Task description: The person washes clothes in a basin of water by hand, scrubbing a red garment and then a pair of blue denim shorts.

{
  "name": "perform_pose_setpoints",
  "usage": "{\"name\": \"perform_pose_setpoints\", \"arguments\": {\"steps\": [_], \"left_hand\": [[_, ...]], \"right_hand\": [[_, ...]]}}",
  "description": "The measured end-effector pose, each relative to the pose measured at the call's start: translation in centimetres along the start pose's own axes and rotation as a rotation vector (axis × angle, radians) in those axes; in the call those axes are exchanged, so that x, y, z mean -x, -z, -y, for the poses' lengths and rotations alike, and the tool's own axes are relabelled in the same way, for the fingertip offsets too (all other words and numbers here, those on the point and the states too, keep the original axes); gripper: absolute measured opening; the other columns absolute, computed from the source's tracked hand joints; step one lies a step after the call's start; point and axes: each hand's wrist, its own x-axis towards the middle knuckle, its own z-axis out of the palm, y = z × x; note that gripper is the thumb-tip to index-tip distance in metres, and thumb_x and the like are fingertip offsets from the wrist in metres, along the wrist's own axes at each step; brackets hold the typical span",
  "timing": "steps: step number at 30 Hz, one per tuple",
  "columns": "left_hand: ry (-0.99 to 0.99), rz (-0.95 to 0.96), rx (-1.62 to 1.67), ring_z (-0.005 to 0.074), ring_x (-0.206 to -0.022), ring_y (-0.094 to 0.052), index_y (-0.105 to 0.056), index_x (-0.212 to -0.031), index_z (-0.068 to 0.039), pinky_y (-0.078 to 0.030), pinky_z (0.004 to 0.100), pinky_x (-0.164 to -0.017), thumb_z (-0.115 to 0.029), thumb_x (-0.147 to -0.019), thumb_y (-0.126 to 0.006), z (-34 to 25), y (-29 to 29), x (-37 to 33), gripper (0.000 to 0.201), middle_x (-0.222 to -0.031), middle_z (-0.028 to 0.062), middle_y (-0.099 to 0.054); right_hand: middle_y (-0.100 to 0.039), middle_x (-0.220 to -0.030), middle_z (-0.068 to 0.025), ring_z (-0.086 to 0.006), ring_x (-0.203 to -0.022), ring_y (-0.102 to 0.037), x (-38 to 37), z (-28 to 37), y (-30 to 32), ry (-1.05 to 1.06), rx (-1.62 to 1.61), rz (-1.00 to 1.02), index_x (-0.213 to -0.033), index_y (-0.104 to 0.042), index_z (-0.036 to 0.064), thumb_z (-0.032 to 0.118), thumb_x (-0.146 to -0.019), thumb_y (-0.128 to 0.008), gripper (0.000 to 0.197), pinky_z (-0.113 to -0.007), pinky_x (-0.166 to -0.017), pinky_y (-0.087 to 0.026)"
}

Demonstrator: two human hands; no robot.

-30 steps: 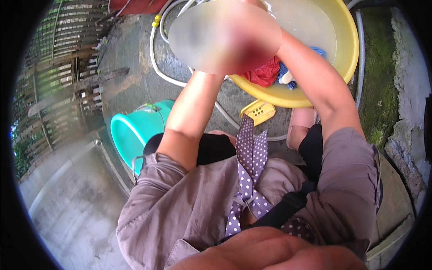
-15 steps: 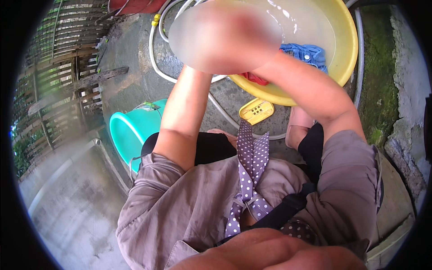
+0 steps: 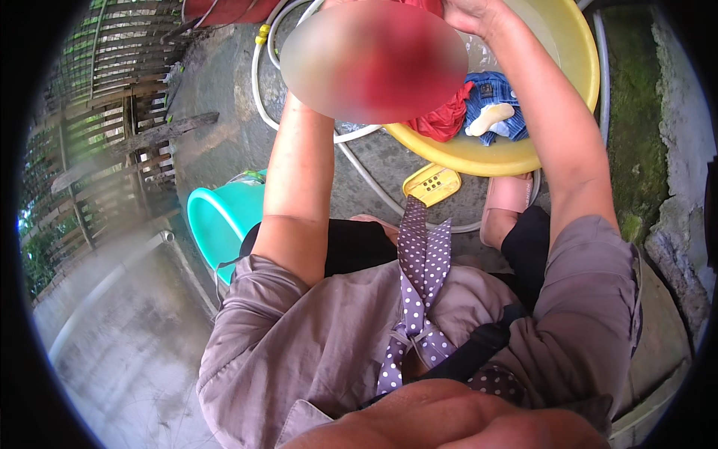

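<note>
Red cloth (image 3: pixel 443 120) lies at the near left side of a yellow plastic basin (image 3: pixel 467 162), bunched against the inside of the rim, and more red shows at the top edge beside the right hand (image 3: pixel 473 13); whether this is one garment or two cannot be told, since a blurred oval covers the space between. The right hand is partly cut off by the frame, its visible fingers bent next to the red fabric, and how firmly it grips, if at all, is unclear. The left hand is lost in the blur (only its forearm (image 3: pixel 303 165) reads clearly), so its opening and its hold cannot be told. Beside the red cloth sit a blue denim garment (image 3: pixel 490 88) and, on it, a cream sock-like piece (image 3: pixel 491 118). The red fabric could stain that pale piece if its dye runs, because they lie wet and close together. Pulling hard on soaked fabric against the near rim might tilt the basin and spill water. The polka-dot scarf (image 3: pixel 422 262) hangs loose, so leaning farther forward could dip its ends. The grey hose (image 3: pixel 370 179) passes close by the pink slipper (image 3: pixel 505 196) and the yellow soap dish (image 3: pixel 432 185), and might catch a foot on rising.
</note>
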Motion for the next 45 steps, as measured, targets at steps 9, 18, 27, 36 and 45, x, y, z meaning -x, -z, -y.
{"name": "perform_pose_setpoints", "arguments": {"steps": [9,18,27,36,45], "left_hand": [[-0.074,-0.157,0.841,0.0329,-0.109,-0.069,-0.056,-0.128,0.006,-0.056,0.0449,-0.098,-0.001,-0.088,-0.06,0.2,1.7,-0.5,0.041,-0.118,0.0215,-0.07],[-0.244,0.861,1.17,0.0173,-0.072,-0.065,-0.06,-0.1,-0.008,-0.053,0.0288,-0.063,-0.03,-0.103,-0.058,7.5,-0.4,-1.9,0.022,-0.081,0.0046,-0.064],[-0.148,0.127,1.122,0.0177,-0.071,-0.067,-0.064,-0.099,-0.007,-0.055,0.0322,-0.059,-0.027,-0.1,-0.059,7.1,-3.5,-0.4,0.02,-0.081,0.0047,-0.066],[0.005,-0.111,1.034,0.0217,-0.08,-0.071,-0.066,-0.104,-0.004,-0.058,0.0362,-0.064,-0.025,-0.1,-0.056,3.4,-8.3,-1.2,0.024,-0.093,0.0107,-0.07],[0.145,-0.103,1.107,0.0193,-0.085,-0.071,-0.062,-0.116,-0.005,-0.06,0.0299,-0.077,-0.022,-0.103,-0.055,-3.9,-13.2,1.4,0.022,-0.097,0.0072,-0.072]], "right_hand": [[-0.065,-0.132,-0.0181,-0.0274,-0.12,-0.064,3.3,1.0,3.0,0.331,-0.015,-0.207,-0.135,-0.059,0.0013,-0.001,-0.085,-0.06,0.05,-0.039,-0.102,-0.052],[-0.072,-0.086,-0.012,-0.0287,-0.078,-0.072,3.5,-7.8,-12.4,0.998,1.519,-0.171,-0.099,-0.073,0.0081,0.023,-0.088,-0.068,0.019,-0.038,-0.071,-0.057],[-0.068,-0.078,-0.0142,-0.0243,-0.071,-0.068,3.4,-6.9,-10.7,0.744,1.461,-0.277,-0.091,-0.066,0.0055,0.017,-0.089,-0.063,0.013,-0.037,-0.068,-0.054],[-0.071,-0.075,-0.0173,-0.0346,-0.062,-0.07,1.1,-5.1,-1.2,0.647,1.398,-0.605,-0.09,-0.073,0.0063,0.036,-0.092,-0.067,0.031,-0.045,-0.06,-0.058],[-0.072,-0.077,-0.0121,-0.0258,-0.071,-0.069,3.6,-2.8,3.3,0.452,1.287,-0.348,-0.094,-0.075,0.0102,0.028,-0.093,-0.06,0.023,-0.039,-0.07,-0.057]]}}
